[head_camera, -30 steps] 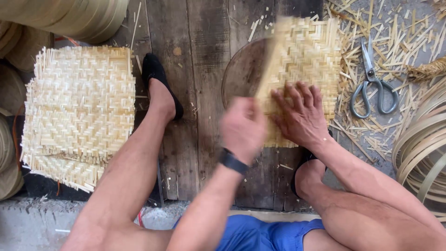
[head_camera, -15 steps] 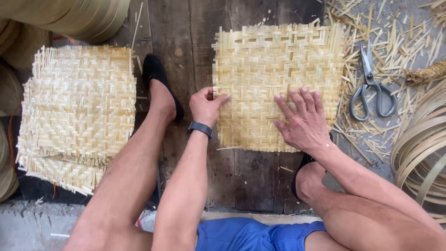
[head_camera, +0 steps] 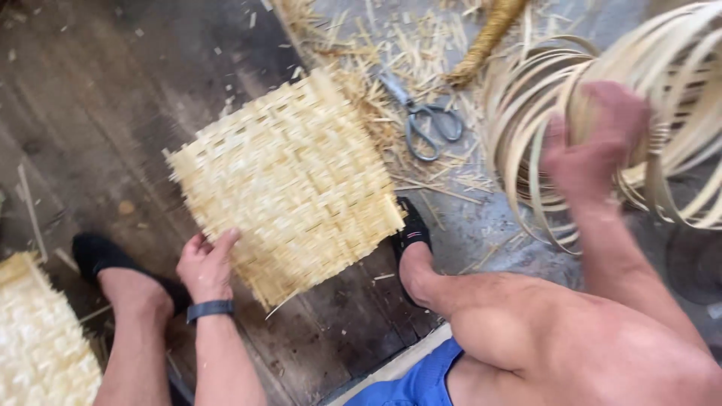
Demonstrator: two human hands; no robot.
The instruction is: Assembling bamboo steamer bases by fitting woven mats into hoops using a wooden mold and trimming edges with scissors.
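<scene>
A head-worn view looks down over bare knees and blue shorts [head_camera: 421, 380] onto a dark wooden floor [head_camera: 98, 113].

Nearest, the left hand [head_camera: 207, 263] is seen with a dark band on its wrist. Its grip is closed on the near corner of a square woven mat [head_camera: 289, 180] of pale split strips: the thumb lies on top and the fingers are curled under the edge. From this grip the mat spreads away and to the right, lying flat on the floor and turned like a diamond, its far corner pointing toward the scissors [head_camera: 421, 120]. A foot in a black slipper [head_camera: 410, 233] rests just beside the mat's right corner.

Farther off, the right hand [head_camera: 594, 143] is raised well apart from the mat. Its grip is clenched around a bundle of coiled strips [head_camera: 662, 98], whose pale loops hang around and below the fingers.

Between the two grips, the scissors lie among loose cuttings [head_camera: 406, 53], nearer to the right hand. A second woven mat [head_camera: 41, 338] is seen just left of the left arm.
</scene>
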